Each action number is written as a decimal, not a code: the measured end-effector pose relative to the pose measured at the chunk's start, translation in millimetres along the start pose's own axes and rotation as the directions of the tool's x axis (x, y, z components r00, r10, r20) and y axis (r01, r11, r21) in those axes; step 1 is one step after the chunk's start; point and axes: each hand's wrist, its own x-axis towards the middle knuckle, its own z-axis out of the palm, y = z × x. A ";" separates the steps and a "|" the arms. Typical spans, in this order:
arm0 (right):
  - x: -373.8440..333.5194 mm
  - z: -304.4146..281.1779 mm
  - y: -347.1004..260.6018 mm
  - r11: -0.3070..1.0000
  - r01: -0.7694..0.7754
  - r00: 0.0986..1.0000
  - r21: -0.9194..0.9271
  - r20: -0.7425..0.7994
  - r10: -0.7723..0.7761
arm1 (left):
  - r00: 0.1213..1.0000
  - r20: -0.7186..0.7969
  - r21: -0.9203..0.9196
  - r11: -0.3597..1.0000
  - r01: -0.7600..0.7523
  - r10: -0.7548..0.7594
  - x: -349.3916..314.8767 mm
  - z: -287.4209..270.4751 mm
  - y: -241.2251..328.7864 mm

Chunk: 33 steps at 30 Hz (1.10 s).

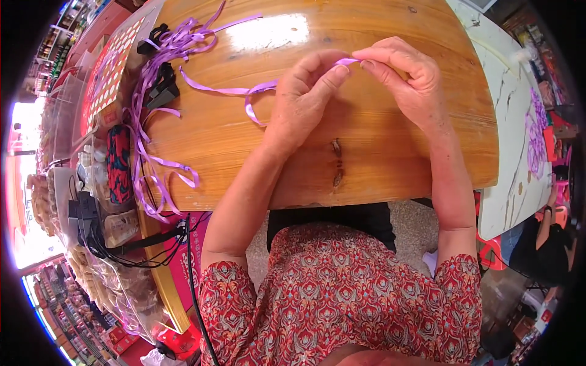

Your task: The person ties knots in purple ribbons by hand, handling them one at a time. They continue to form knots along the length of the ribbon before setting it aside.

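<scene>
A narrow purple ribbon (346,61) is stretched between my two hands above the wooden table (378,158). My left hand (307,91) pinches it between thumb and forefinger, and the rest of that strip trails out to the left, looping on the tabletop. Just to the right, my right hand (406,73) grips the ribbon's end between thumb and fingertips. The short stretch between the hands looks folded or twisted; its exact form is too small to tell. At the table's left side lies a tangled heap of purple ribbons (177,46), some strands hanging along the edge.
Black clips or adapters (163,85) sit among the ribbons. Left of the table stand a dotted box (113,67), plastic bags and black cables (140,247). On the right, a white marbled table (510,152) carries more purple ribbon (536,137); a person in black (540,253) sits beyond it.
</scene>
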 end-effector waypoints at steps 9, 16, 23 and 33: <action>0.5 2.2 1.3 0.966 0.132 0.991 -0.223 -0.001 -0.135 | 0.971 0.009 0.102 0.966 0.237 -0.239 -2.7 -4.4 7.8; -1.2 3.9 0.7 0.916 0.175 0.983 -0.361 0.111 -0.144 | 0.997 -0.070 0.209 0.976 0.051 -0.037 2.3 -9.2 -6.8; -3.9 -3.5 -8.0 0.708 -0.459 0.886 0.536 0.332 0.322 | 0.980 -0.043 -0.134 0.973 0.189 -0.196 1.4 -7.5 6.6; -11.3 19.6 3.4 0.239 -0.387 0.886 0.890 0.287 0.365 | 0.980 -0.011 -0.351 0.918 0.182 -0.198 -3.0 -0.1 2.0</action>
